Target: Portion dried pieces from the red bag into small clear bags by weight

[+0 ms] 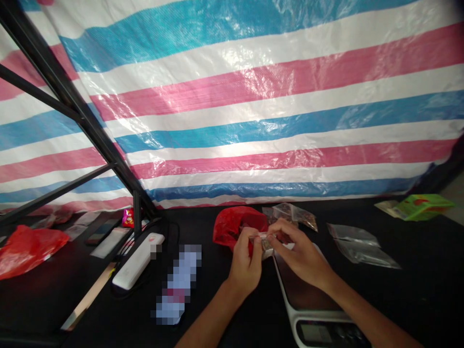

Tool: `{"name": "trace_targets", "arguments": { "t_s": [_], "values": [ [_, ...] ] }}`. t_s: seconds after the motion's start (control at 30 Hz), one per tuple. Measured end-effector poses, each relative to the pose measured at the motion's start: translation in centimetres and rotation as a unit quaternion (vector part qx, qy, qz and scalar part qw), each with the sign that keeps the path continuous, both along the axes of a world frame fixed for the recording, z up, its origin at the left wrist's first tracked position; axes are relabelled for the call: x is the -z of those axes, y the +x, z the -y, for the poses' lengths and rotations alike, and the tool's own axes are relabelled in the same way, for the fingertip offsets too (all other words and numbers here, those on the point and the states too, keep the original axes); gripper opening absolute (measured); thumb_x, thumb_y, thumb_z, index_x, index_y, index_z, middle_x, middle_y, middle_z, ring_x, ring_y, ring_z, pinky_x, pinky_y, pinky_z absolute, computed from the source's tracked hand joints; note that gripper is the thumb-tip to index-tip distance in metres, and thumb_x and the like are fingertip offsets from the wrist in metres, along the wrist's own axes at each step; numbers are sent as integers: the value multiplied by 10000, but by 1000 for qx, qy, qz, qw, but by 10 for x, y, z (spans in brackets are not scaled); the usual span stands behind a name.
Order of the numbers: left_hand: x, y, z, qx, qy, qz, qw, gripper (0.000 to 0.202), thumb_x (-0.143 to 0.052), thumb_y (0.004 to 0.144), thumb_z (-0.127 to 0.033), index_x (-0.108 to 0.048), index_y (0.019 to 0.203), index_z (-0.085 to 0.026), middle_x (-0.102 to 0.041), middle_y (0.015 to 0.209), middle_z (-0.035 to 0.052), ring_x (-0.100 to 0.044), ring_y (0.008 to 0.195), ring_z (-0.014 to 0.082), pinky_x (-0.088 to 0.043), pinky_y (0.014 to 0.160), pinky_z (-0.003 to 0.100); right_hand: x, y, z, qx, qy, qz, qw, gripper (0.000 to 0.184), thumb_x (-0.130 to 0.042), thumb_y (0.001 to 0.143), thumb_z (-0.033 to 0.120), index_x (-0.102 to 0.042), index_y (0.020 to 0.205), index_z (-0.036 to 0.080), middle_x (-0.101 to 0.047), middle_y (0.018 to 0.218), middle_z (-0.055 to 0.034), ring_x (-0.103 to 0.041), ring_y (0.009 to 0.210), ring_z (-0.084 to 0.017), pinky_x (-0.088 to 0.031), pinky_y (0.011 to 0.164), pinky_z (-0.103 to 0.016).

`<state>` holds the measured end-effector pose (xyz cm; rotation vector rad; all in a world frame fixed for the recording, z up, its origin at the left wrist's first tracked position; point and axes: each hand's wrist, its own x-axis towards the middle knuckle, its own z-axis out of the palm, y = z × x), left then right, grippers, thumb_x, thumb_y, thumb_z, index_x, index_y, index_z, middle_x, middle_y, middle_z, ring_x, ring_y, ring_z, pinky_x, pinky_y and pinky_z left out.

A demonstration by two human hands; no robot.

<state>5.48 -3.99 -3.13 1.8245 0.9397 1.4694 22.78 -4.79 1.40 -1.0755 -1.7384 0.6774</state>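
Note:
My left hand (244, 263) and my right hand (299, 253) meet over the far end of a kitchen scale (308, 299), both pinched on a small clear plastic bag (266, 241) with brownish contents. A red plastic bag (232, 224) lies open just behind my left hand. More small filled clear bags (292, 215) lie behind my right hand.
Empty clear bags (358, 244) lie to the right, a green packet (422, 206) beyond them. A white power bank (137, 261) and a blurred object (177, 285) lie to the left. Another red bag (25, 249) sits far left. A black metal frame (72, 106) and a striped tarp (253, 96) stand behind.

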Motion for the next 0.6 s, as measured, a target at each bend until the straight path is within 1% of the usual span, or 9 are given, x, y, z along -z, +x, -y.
{"name": "trace_targets", "arguments": {
  "t_s": [0.17,0.3,0.4,0.47,0.6],
  "values": [
    [1,0,0,7,15,0,1000,205,-440,1105,-304,-613,1090,-196,-655,1004,57,-633,942,179,-491,888,304,2,-1,-1,-5,-7,-6,1000,152,-618,1013,367,-694,969,243,-597,878,-5,-564,780,-178,-457,711,-309],
    [-1,0,-2,-6,35,5,999,135,-494,1082,-265,-609,1061,-196,-641,956,41,-620,892,168,-486,844,281,3,-3,0,-16,-5,-12,1000,172,-623,1013,367,-677,909,241,-578,852,2,-544,764,-173,-434,686,-304],
    [-5,-2,-3,-27,61,20,998,96,-542,1056,-237,-602,994,-193,-617,910,26,-600,844,154,-480,790,261,2,-5,2,-23,-8,-18,1000,184,-606,1024,357,-652,890,239,-562,854,7,-539,766,-168,-424,686,-301],
    [-7,-3,-3,-25,85,23,996,97,-559,1041,-210,-600,955,-193,-612,896,22,-591,831,148,-476,774,253,2,-6,3,-29,-14,-19,999,184,-599,1026,348,-638,884,238,-552,862,9,-541,780,-167,-426,699,-300],
    [-7,-3,-1,-19,123,9,992,66,-581,1016,-160,-624,984,-196,-632,909,26,-599,844,152,-484,787,261,0,-5,3,-49,-42,-25,998,128,-606,1021,344,-641,948,244,-570,911,7,-549,811,-168,-433,722,-298]
  ]
}}
